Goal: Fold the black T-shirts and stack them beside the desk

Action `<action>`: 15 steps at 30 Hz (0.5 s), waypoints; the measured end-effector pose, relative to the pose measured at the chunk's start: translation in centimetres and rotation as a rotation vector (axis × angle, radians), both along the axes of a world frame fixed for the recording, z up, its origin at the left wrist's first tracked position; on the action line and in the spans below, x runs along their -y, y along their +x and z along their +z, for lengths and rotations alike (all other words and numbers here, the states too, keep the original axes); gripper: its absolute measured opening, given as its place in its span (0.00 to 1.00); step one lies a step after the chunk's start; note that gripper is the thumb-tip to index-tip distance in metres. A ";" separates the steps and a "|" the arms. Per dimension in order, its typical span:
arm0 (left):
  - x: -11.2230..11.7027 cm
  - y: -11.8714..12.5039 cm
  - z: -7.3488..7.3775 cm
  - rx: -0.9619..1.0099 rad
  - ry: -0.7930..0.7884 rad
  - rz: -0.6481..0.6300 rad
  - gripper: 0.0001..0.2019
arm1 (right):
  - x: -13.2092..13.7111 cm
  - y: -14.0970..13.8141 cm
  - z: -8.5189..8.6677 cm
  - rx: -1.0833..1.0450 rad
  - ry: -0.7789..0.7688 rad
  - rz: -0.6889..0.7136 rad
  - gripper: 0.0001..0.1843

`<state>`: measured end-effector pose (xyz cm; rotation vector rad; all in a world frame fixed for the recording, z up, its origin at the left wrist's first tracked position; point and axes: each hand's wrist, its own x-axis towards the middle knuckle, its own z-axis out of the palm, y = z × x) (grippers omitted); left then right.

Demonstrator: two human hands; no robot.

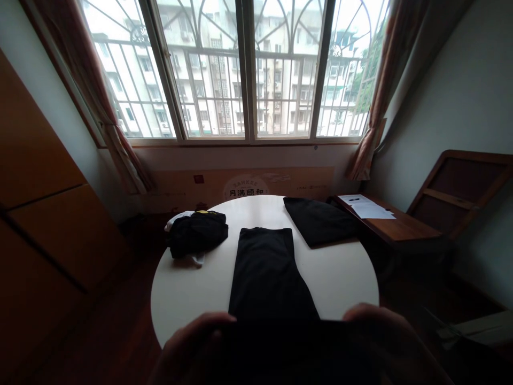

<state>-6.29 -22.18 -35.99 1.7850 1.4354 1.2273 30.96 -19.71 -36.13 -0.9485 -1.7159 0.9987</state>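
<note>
Black trousers [266,272], apparently doubled lengthwise, lie along the white round table [192,297], with their near part raised over the front edge. My left hand [194,339] pinches the left corner of that raised part, thumb on top. At the opposite corner, my right hand [382,334] is closed on the same cloth. The dark lower area hides most of the fingers on both sides. To the left rests a crumpled pile of black clothes [196,232] with some white cloth and a yellow bit. A folded black garment [320,222] lies flat at the back right.
Behind the table, a long printed box [296,182] leans below the barred window [248,69]. A low wooden table [412,227] with white papers [366,207] stands at the right, near a wooden framed panel [460,187]. An orange-brown cabinet [52,224] is at the left.
</note>
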 end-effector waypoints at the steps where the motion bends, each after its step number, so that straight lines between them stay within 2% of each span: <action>1: -1.4 0.5 1.2 0.030 0.015 0.043 0.16 | -1.5 -0.6 0.6 0.010 0.009 -0.046 0.15; 4: -6.9 1.6 3.6 0.066 0.027 0.067 0.18 | -7.1 -2.6 1.5 -0.002 0.058 -0.121 0.17; 6: -11.1 1.7 3.8 0.077 0.038 0.064 0.19 | -11.2 -3.7 1.5 -0.013 0.048 -0.131 0.18; 11: -21.0 1.3 1.6 0.122 -0.003 0.029 0.20 | -20.9 -5.7 -0.5 -0.082 -0.053 -0.133 0.26; 15: -26.8 1.6 -0.3 0.155 -0.116 0.017 0.18 | -27.2 -7.2 -2.8 0.033 -0.080 -0.169 0.24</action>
